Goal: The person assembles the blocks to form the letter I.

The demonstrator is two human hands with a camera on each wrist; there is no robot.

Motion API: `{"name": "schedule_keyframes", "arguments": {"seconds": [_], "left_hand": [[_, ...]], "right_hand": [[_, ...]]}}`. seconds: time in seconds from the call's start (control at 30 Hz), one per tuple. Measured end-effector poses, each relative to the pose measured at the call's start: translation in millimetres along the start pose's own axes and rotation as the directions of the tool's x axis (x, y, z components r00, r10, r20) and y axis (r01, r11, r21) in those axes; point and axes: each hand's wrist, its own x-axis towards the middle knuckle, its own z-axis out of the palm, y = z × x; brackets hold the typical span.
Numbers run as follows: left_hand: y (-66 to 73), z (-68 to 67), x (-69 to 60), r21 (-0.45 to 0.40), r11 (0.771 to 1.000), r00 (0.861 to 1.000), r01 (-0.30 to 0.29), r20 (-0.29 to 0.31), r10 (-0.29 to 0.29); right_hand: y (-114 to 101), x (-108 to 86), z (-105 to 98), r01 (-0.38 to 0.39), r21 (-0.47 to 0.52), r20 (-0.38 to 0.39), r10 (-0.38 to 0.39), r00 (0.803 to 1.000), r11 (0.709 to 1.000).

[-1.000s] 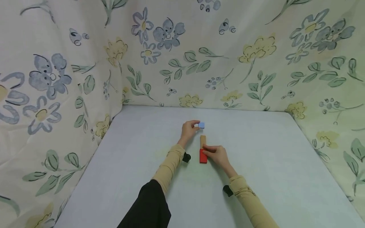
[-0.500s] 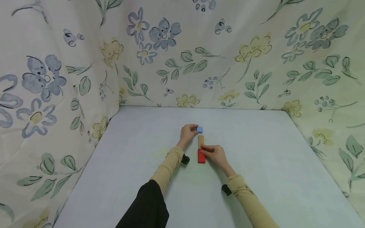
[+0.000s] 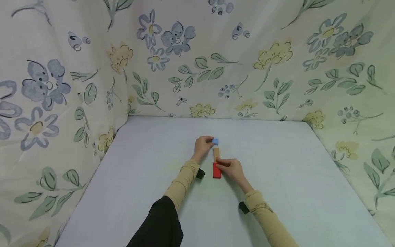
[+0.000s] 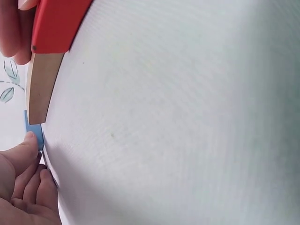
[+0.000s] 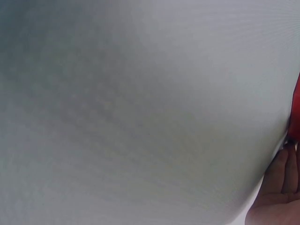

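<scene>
A red block (image 3: 216,174) lies on the white table with a plain wooden block (image 3: 216,153) end to end beyond it. Past the far end of the wooden block is a small light-blue block (image 3: 215,141), a narrow gap apart in the head view. The left hand (image 3: 202,147) pinches the blue block from its left side; in the left wrist view the thumb presses on the blue block (image 4: 34,136). With thumb and fingertips, the right hand (image 3: 233,169) grips the red block at its far end, beside the joint. In the right wrist view only a sliver of red shows.
A white-covered table (image 3: 148,164) spreads around the blocks. Floral cloth (image 3: 197,68) hangs behind it and along the sides. Dark wrist-worn devices (image 3: 200,174) sit under both forearms, close above the table.
The left hand has drawn the blue block nearer to the wooden block, so the gap has narrowed. The right hand stays on the red block. The head view has shifted slightly.
</scene>
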Motion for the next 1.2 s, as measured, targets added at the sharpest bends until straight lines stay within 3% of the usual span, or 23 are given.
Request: {"name": "schedule_keyframes", "arguments": {"seconds": [0.33,0.5,0.73,0.87,1.0,1.2], "left_hand": [[4.6,-1.4,-10.2,0.031,0.997,0.997,0.072,-0.012,-0.072],[6.6,-5.5,-9.3,0.019,0.998,0.998,0.057,-0.010,-0.056],[-3.4,-7.2,-6.3,-0.034,0.999,1.000,0.002,0.009,-0.002],[-4.3,-10.4,-14.9,-0.054,0.998,0.999,0.028,0.026,-0.026],[-0.1,-15.7,-25.5,-0.072,0.995,0.998,0.065,0.005,-0.064],[5.9,-23.6,-33.0,-0.054,0.998,0.999,0.036,-0.001,-0.036]], "right_hand": [[0,-6.4,5,0.023,0.021,-0.006,-0.022,1.000,1.000],[-3,-3.6,3,0.045,0.034,0.011,-0.046,0.999,0.998],[-3,-0.9,1,0.060,0.028,0.021,-0.061,0.998,0.998],[-2,-2.5,1,0.055,0.012,0.024,-0.055,0.998,0.998],[-2,-2.6,0,0.074,-0.010,0.021,-0.074,0.997,0.997],[-3,-2.1,-3,0.087,-0.051,0.024,-0.086,0.996,0.995]]}}
